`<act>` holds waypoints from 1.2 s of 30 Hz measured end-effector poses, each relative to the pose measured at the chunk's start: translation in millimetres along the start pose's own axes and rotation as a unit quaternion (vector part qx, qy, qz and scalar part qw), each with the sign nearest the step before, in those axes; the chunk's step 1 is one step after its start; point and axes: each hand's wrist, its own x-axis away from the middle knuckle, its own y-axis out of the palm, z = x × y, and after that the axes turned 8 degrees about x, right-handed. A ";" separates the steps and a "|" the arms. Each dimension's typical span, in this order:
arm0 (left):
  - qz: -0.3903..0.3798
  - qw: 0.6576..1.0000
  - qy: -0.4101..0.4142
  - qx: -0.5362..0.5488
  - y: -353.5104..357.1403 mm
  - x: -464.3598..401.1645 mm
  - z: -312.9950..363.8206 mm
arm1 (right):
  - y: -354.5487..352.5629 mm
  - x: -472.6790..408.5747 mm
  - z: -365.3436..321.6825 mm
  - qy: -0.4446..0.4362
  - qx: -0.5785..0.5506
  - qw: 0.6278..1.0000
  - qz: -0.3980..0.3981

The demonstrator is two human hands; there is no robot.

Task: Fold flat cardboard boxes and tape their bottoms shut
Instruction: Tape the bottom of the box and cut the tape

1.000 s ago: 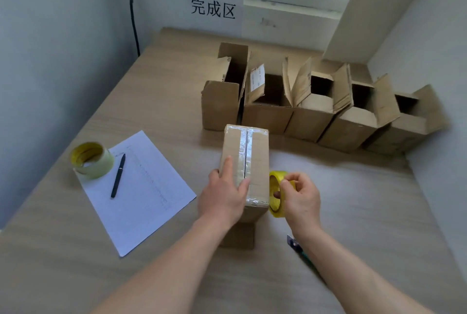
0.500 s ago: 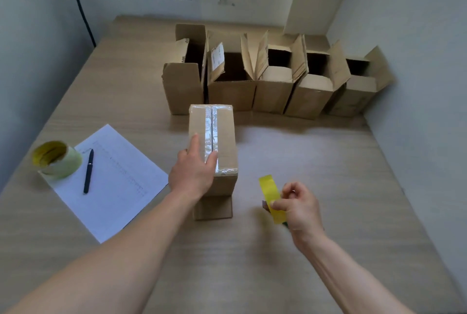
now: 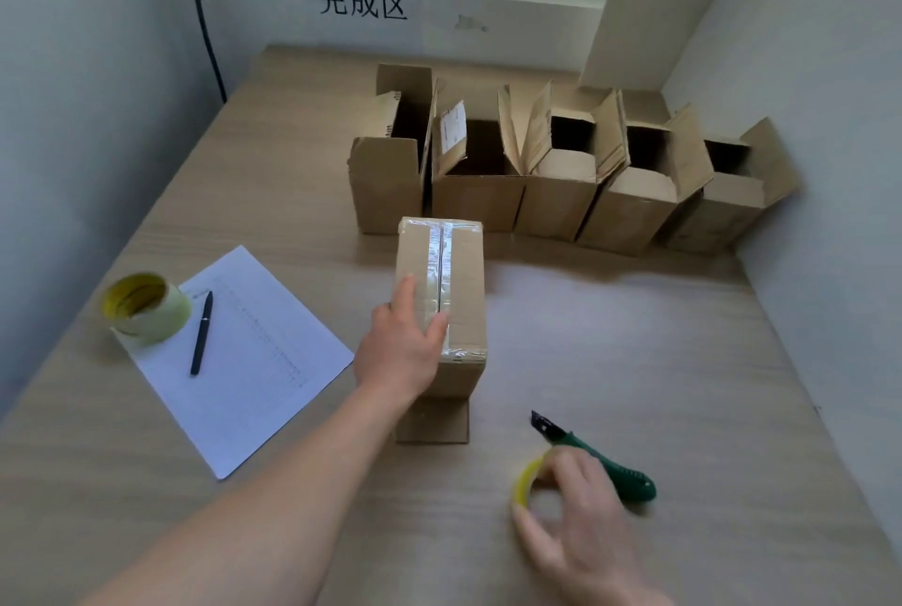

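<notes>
A brown cardboard box (image 3: 463, 273) stands in the middle of the table with its taped bottom facing up; clear tape runs along the centre seam. My left hand (image 3: 402, 351) grips its near left edge, index finger lying on top and thumb by the tape. Nearer me on the right, my right hand (image 3: 571, 527) holds a small yellow tape roll (image 3: 524, 483) down at the table surface, fingers curled round it. A green utility knife (image 3: 600, 459) lies on the table just beyond that hand.
Several folded boxes (image 3: 561, 176) with open top flaps stand in a row at the back. At the left lie a white sheet of paper (image 3: 254, 361), a black pen (image 3: 201, 332) and a larger tape roll (image 3: 146, 307). Grey walls close both sides.
My right hand has moved from the box's right side down toward me, bringing the yellow tape roll to the table beside the knife. The left hand has stayed on the box.
</notes>
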 end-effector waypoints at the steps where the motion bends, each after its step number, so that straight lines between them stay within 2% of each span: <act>1: -0.001 1.000 0.001 0.001 0.1 -1.0 0.5 | -7.2 -20.5 -11.0 0.036 -0.039 0.997 0.055; 2: -0.005 1.000 0.002 -0.001 -0.2 -1.4 1.1 | -11.8 -44.8 -23.3 0.078 -0.075 0.990 0.090; 3: -0.008 1.000 0.002 -0.003 -0.2 -1.3 1.9 | -13.7 -71.8 -35.1 0.119 -0.112 0.983 0.088; 5: -0.006 1.000 0.005 0.003 1.0 1.1 0.3 | -4.4 -118.0 -56.9 0.166 -0.178 0.970 0.010; 7: 0.007 1.000 -0.002 0.024 1.6 8.0 -4.3 | 14.8 -139.2 -73.8 0.130 -0.229 0.964 -0.037; 10: 0.016 0.998 -0.035 0.051 0.0 10.3 -6.9 | 30.5 -139.2 -77.9 0.094 -0.239 0.966 -0.034; 12: 0.002 0.996 -0.070 0.055 -4.1 4.6 -1.3 | 30.6 -146.3 -70.9 0.089 -0.239 0.965 -0.054; 14: -0.019 0.990 -0.089 0.112 -13.5 -0.7 8.7 | 21.8 -155.9 -64.2 0.102 -0.248 0.959 -0.090; 16: -0.038 0.965 -0.077 0.247 -29.1 -0.2 13.9 | 2.7 -161.4 -59.6 0.125 -0.353 0.922 -0.098; 18: -0.036 0.923 -0.045 0.380 -47.8 4.2 13.9 | -14.7 -165.3 -49.5 0.124 -0.446 0.883 -0.078; 20: -0.009 0.894 -0.054 0.445 -57.1 4.5 5.4 | -24.2 -166.7 -39.7 0.119 -0.483 0.865 -0.072; 21: -0.010 0.877 -0.087 0.472 -57.8 6.4 0.2 | -24.0 -165.3 -36.4 0.135 -0.506 0.848 -0.081; 23: -0.043 0.847 -0.178 0.499 -55.9 13.1 -7.7 | -22.0 -159.4 -34.8 0.201 -0.564 0.794 -0.105; 25: -0.121 0.850 -0.228 0.459 -49.3 20.8 -12.8 | -20.7 -152.0 -35.2 0.256 -0.589 0.754 -0.135; 26: -0.156 0.855 -0.232 0.437 -45.5 25.5 -14.4 | -18.5 -148.4 -35.3 0.267 -0.584 0.750 -0.160; 27: -0.180 0.856 -0.233 0.425 -42.6 29.6 -13.5 | -15.9 -146.1 -36.6 0.265 -0.571 0.756 -0.179; 29: -0.190 0.863 -0.234 0.405 -37.1 35.1 -6.4 | -9.2 -144.8 -43.4 0.243 -0.523 0.793 -0.198; 31: -0.157 0.911 -0.193 0.329 -28.5 32.9 2.1 | -3.6 -146.0 -55.0 0.246 -0.472 0.831 -0.164; 33: -0.111 0.966 -0.120 0.199 -17.4 32.6 9.5 | 1.3 -148.5 -62.2 0.260 -0.435 0.854 -0.116; 36: -0.079 0.983 -0.103 0.131 -8.6 38.4 6.5 | 10.7 -148.6 -66.8 0.251 -0.349 0.897 -0.099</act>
